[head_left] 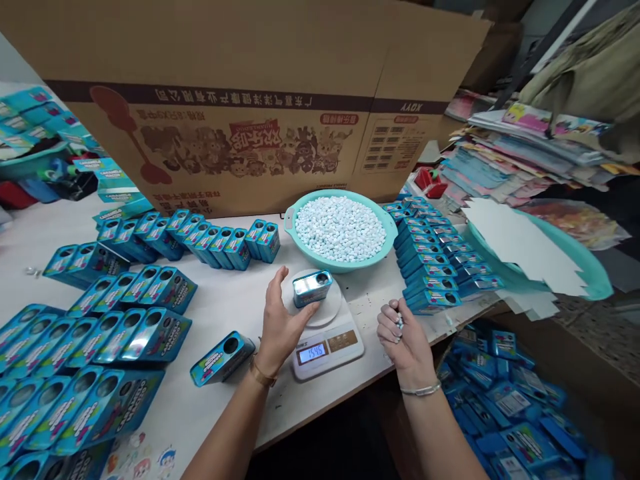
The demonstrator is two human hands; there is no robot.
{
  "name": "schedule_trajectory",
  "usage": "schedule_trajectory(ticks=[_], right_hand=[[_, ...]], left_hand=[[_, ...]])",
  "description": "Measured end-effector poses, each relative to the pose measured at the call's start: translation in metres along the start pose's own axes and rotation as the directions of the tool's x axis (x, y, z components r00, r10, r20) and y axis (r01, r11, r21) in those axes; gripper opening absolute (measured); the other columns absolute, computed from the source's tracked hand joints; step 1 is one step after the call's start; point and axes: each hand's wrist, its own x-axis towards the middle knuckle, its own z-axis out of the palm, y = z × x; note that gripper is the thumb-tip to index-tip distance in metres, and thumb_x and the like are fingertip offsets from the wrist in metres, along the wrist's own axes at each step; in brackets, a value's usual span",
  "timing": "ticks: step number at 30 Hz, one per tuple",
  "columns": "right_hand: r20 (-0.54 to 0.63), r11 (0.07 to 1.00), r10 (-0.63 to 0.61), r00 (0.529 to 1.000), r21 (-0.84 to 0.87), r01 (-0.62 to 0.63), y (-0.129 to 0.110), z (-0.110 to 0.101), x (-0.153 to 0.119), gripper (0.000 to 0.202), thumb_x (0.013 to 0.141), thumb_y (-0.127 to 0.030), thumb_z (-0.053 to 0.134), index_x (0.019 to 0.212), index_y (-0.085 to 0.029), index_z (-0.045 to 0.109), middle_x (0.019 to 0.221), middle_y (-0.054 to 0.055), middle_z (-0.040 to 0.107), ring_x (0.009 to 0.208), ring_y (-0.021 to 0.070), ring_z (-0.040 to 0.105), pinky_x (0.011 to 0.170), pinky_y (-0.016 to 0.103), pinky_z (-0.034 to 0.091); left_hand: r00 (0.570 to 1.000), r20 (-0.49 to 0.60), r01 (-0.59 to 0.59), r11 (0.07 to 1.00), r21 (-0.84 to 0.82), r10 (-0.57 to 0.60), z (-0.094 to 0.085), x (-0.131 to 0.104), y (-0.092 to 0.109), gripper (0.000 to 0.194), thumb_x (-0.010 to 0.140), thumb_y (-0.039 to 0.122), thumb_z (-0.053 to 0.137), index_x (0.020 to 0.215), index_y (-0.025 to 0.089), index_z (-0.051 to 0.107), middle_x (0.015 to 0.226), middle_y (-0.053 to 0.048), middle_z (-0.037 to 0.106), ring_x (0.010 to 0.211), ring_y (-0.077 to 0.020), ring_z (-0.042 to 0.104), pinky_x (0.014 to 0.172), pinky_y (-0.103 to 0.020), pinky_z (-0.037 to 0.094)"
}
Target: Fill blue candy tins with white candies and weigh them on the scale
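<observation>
A small blue tin [313,288] with a round hole in its top stands on the white plate of a kitchen scale [330,340]. My left hand [283,317] is curved round this tin, thumb at its near side and fingers at its left. The scale's lit display seems to read 154.6. My right hand [403,337] is closed on several small white candies, held just off the table's front edge, right of the scale. Beyond both hands sits a turquoise bowl [340,265] heaped with white candies [343,229]. One more blue tin [223,359] stands left of my left wrist.
Rows of blue tins [120,333] fill the table's left side. More stand in rows [430,260] right of the bowl. A large carton [250,53] walls off the back. Below right, a box holds loose blue tins [520,400]. Stacked papers [540,153] lie at far right.
</observation>
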Motion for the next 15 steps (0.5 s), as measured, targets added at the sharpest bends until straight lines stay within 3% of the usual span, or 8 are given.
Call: schedule_trajectory(ticks=[3, 6, 8, 11, 15], right_hand=[[-0.005, 1.0, 0.007, 1.0, -0.017, -0.007, 0.0, 0.003, -0.001, 0.021, 0.081, -0.027, 0.075, 0.076, -0.018, 0.057, 0.05, -0.011, 0.042, 0.034, 0.0025, 0.031, 0.029, 0.013, 0.025], [-0.017, 1.0, 0.002, 1.0, -0.002, -0.002, 0.0, 0.001, -0.003, 0.025, 0.076, -0.028, 0.08, 0.076, -0.018, 0.058, 0.049, -0.011, 0.042, 0.033, 0.0018, 0.031, 0.029, 0.013, 0.023], [-0.031, 1.0, -0.009, 0.999, 0.019, 0.009, -0.002, -0.003, -0.006, 0.029, 0.07, -0.028, 0.085, 0.075, -0.017, 0.058, 0.049, -0.011, 0.042, 0.033, 0.0013, 0.031, 0.029, 0.013, 0.023], [-0.049, 0.998, -0.026, 0.998, 0.051, 0.029, -0.002, -0.013, -0.01, 0.034, 0.065, -0.028, 0.088, 0.074, -0.016, 0.058, 0.048, -0.012, 0.042, 0.032, 0.0007, 0.031, 0.029, 0.013, 0.022], [-0.06, 0.997, -0.043, 0.997, 0.063, 0.047, 0.002, -0.03, -0.018, 0.034, 0.069, -0.032, 0.085, 0.075, -0.017, 0.056, 0.048, -0.013, 0.039, 0.032, 0.0004, 0.029, 0.029, 0.012, 0.019]], left_hand=[[0.999, 0.038, 0.013, 1.0, -0.006, -0.013, 0.01, 0.007, -0.007, 0.079, 0.071, 0.036, 0.077, 0.14, 0.021, 0.041, 0.143, -0.015, 0.05, 0.132, -0.0299, 0.048, 0.111, -0.049, 0.036], [0.994, 0.093, 0.066, 0.996, -0.054, -0.061, 0.014, 0.011, -0.008, 0.058, 0.073, 0.036, 0.073, 0.124, 0.019, 0.054, 0.119, -0.01, 0.066, 0.109, -0.0247, 0.063, 0.098, -0.041, 0.048], [0.991, 0.109, 0.087, 0.993, -0.084, -0.078, 0.014, 0.011, -0.005, 0.044, 0.074, 0.038, 0.071, 0.112, 0.019, 0.06, 0.102, -0.006, 0.07, 0.093, -0.0207, 0.066, 0.087, -0.035, 0.052], [0.991, 0.097, 0.1, 0.988, -0.119, -0.089, 0.019, 0.007, 0.01, 0.04, 0.07, 0.04, 0.073, 0.103, 0.02, 0.063, 0.094, -0.003, 0.071, 0.085, -0.0188, 0.065, 0.081, -0.031, 0.052], [0.983, 0.161, 0.114, 0.977, -0.178, -0.085, 0.057, -0.002, 0.037, 0.039, 0.068, 0.034, 0.075, 0.102, 0.019, 0.064, 0.09, -0.002, 0.07, 0.082, -0.0184, 0.065, 0.079, -0.031, 0.052]])
